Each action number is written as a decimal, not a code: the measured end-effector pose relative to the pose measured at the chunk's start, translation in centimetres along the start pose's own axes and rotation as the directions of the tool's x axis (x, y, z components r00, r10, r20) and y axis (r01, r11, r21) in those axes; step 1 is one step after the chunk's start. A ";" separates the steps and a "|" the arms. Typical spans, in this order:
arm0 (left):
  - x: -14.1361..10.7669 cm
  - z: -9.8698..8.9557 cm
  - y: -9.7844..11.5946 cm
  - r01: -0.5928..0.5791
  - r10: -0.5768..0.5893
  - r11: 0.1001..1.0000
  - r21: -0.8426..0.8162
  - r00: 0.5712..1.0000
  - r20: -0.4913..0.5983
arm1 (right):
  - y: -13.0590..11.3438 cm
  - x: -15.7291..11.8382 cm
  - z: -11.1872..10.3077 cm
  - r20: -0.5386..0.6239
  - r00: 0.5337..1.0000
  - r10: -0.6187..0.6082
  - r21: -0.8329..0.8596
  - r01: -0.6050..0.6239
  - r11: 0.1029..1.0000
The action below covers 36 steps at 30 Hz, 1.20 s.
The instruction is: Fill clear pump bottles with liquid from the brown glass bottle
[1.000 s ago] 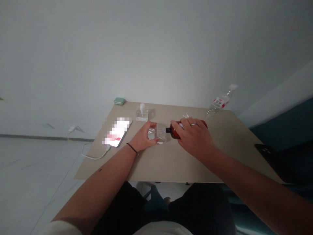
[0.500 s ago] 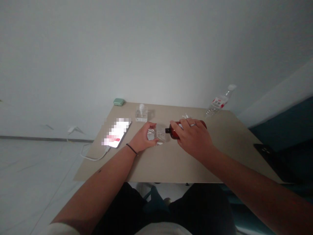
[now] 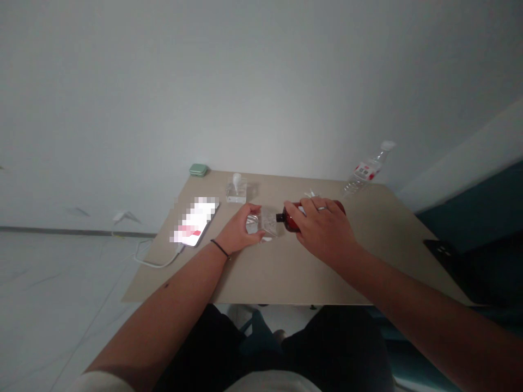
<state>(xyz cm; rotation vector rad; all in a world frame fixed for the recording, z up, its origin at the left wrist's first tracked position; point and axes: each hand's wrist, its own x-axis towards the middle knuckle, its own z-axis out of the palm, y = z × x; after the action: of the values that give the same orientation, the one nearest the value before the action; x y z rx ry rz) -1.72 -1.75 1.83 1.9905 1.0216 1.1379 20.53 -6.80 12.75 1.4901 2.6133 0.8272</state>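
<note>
My left hand [image 3: 241,231] is closed around a clear, see-through container [image 3: 267,223], thumb and fingers on opposite sides of it. My right hand [image 3: 324,228] wraps over a reddish-brown bottle [image 3: 291,220] lying on its side in the grip. The bottle's dark neck points left, toward the right-hand end of the clear container. Whether any liquid runs between them I cannot make out. Behind my left hand stands a small clear square bottle [image 3: 236,193] with a white top.
On the table [image 3: 286,277] a lit phone [image 3: 196,220] with a white cable lies at left. A green case [image 3: 199,170] sits at the back left corner. A clear plastic bottle [image 3: 363,171] stands at the back right, and a dark flat object [image 3: 449,261] lies along the right edge.
Almost nothing differs. Both hands keep their grips and places, with the bottle's neck still facing the clear container.
</note>
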 end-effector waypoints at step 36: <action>0.0 0.0 -0.1 0.005 -0.005 1.000 0.008 1.000 0.000 | -0.1 -0.1 0.0 0.021 1.000 0.018 0.020 -0.018 1.000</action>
<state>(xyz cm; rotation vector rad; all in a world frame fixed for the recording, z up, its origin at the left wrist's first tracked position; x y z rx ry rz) -1.77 -1.71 1.71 1.9931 1.0314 1.1328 20.51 -6.94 12.71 1.5207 2.6050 0.7848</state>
